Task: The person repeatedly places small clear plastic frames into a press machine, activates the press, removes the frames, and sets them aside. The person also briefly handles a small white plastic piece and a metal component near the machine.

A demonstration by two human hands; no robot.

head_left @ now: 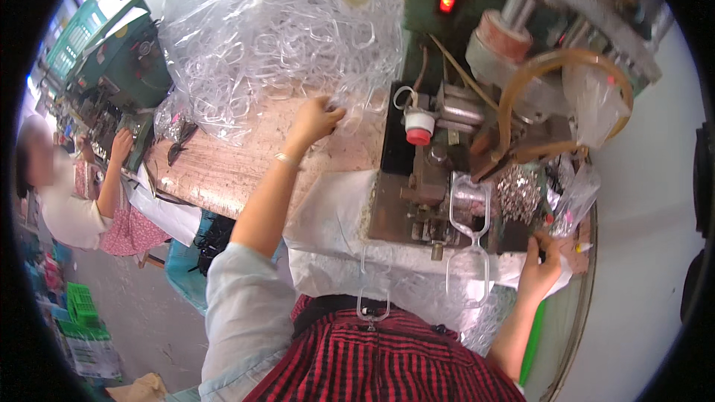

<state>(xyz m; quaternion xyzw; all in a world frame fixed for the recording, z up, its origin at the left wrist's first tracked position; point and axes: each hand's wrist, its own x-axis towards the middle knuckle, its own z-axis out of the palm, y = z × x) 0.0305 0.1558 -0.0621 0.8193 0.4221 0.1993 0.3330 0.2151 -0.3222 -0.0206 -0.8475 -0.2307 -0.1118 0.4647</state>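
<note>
Near the upper middle of the frame, the left hand [316, 119] closes its fingers on 1 clear plastic frame [356, 113] at the edge of the big tangled pile [275, 37]; it should lift 1 piece free without dragging its neighbours. At the lower right, the right hand [540, 264] rests by the small metal parts [518, 192] beside the press [432, 179], its grip hidden, so I cannot tell what it holds.

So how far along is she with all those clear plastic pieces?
Done: clear plastic frames hang off the small metal press machine, toward her lap. In hand: her left hand reaches into the big heap of clear plastic frames; right hand rests beside the machine. Left: most of that heap.
</note>
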